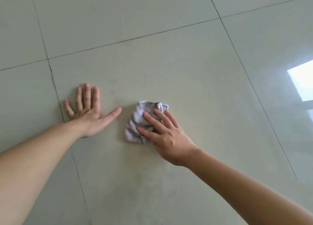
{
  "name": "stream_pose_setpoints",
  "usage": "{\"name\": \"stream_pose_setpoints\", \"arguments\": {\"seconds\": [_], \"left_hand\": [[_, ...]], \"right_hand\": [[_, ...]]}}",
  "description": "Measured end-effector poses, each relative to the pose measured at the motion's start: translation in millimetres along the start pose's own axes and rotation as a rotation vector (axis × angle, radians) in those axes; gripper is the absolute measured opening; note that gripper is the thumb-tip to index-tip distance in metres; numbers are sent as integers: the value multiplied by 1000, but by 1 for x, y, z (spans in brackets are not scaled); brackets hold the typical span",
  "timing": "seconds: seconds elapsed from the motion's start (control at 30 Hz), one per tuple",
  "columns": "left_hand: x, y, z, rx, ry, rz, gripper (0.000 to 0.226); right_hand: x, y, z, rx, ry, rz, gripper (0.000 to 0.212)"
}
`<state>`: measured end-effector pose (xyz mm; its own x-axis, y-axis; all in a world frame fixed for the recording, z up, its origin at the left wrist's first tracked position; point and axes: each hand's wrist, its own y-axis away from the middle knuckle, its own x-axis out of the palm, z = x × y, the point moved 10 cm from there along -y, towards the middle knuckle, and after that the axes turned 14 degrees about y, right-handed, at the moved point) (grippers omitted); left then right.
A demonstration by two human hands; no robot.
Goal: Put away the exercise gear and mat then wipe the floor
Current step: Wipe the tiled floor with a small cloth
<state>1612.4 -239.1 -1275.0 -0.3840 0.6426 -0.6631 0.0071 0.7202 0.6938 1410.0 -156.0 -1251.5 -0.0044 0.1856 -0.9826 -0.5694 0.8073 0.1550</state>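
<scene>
A: Where's the cloth?
B: Cloth [144, 121] bunched on the floor [186, 64], under my right hand [165, 135], fingers spread flat, pressing. Left hand [88, 113] flat, empty, bracing beside it.
A: Tips?
B: Even pressure, overlapping strokes, cross the grout lines [135, 37].

The floor [152, 64] is laid with large, pale, glossy tiles, split by thin dark grout lines that run aslant across the view. A bright window glare sits on the tiles at the right edge. A crumpled whitish cloth [138, 123] lies directly on the floor, on the middle tile. The right hand [167, 133] lies on top of the cloth with fingers spread, pressing it flat to the tile. The left hand [89, 113] rests palm down on the bare floor just beside the cloth, apart from it, fingers splayed, close to a grout line.
</scene>
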Motion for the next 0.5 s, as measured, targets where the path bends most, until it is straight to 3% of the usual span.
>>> {"name": "stream_pose_setpoints", "arguments": {"seconds": [0.07, 0.1, 0.23, 0.3, 0.33, 0.4, 0.5], "left_hand": [[0, -3, 0, 3, -11, -50, 117], [1, -4, 1, 3, -17, -76, 114], [1, -2, 4, 40, -30, -200, 125], [1, 2, 4, 67, -31, -249, 129], [2, 4, 2, 80, -17, -256, 130], [1, 12, -2, 118, 35, -297, 125], [4, 37, -14, 247, 62, -496, 101]], "right_hand": [[1, 26, -15, -88, 35, -25, 50], [0, 38, -41, -30, 35, -44, 47], [-15, 107, -183, 613, 13, -183, 43], [-8, 136, -199, 882, -82, -197, 45], [-5, 141, -185, 927, -107, -197, 47], [0, 140, -125, 847, -103, -225, 50], [15, 143, 11, 500, -101, -181, 46]]}}
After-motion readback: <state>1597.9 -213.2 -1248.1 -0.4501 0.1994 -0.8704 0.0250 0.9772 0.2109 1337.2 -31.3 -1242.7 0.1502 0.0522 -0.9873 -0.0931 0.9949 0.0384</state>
